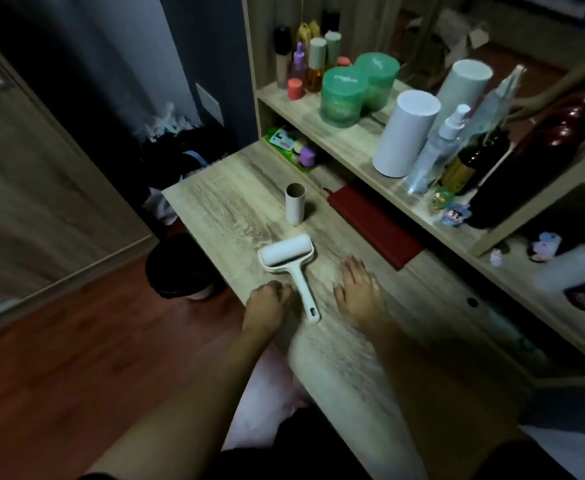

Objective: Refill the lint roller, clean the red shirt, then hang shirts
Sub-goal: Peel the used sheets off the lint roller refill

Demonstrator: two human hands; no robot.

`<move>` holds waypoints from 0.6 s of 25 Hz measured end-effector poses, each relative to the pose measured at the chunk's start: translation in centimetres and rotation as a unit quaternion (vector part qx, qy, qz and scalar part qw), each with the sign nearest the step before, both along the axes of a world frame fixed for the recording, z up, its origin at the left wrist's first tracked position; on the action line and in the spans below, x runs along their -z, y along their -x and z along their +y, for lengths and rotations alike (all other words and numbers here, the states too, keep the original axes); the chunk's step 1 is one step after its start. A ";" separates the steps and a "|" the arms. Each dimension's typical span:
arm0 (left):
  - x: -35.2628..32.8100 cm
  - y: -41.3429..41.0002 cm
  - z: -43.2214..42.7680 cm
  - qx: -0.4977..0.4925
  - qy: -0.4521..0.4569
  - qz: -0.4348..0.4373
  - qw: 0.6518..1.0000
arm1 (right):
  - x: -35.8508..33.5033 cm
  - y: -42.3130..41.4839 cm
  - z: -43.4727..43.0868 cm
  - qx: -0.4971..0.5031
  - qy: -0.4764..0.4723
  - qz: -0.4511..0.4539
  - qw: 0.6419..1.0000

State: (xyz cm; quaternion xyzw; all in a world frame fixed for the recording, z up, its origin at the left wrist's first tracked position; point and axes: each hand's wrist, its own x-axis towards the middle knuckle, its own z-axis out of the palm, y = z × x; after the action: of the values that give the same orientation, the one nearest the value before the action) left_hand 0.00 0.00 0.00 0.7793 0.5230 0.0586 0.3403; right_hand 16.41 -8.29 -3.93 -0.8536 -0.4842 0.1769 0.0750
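Note:
A white lint roller (292,265) lies on the wooden desk (221,202), its roll end pointing away from me and its handle toward me. An empty cardboard tube (295,204) stands upright a little beyond it. My left hand (266,304) rests at the desk's edge just left of the handle, fingers curled, holding nothing. My right hand (356,289) lies flat on the desk to the right of the handle, fingers spread. Neither hand grips the roller. No shirt is in view.
A dark red book (374,225) lies under the shelf unit (346,140), which carries bottles, green jars (344,95) and white cylinders (405,133). A black bin (180,265) stands on the floor left of the desk, with a pile of clothes (183,150) behind it.

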 end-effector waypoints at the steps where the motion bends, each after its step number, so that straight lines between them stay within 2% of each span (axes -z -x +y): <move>1: 0.3 -0.9 0.1 -0.010 0.003 -0.012 1.000 | 0.8 -0.5 0.4 0.009 -0.016 0.003 1.000; 10: 2.8 -5.6 -0.7 -0.140 0.075 0.019 0.987 | 4.1 -1.5 0.8 0.028 -0.050 -0.076 0.995; 15: 1.6 -5.6 -1.2 -0.208 0.050 -0.055 0.975 | 4.0 -1.5 0.6 0.026 -0.055 -0.077 0.995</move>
State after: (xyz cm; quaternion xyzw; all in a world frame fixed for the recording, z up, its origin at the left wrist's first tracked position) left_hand 5.56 -1.20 -1.60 0.6312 0.6563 0.1441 0.3873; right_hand 17.95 -7.67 -7.97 -0.8717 -0.4751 0.0815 0.0886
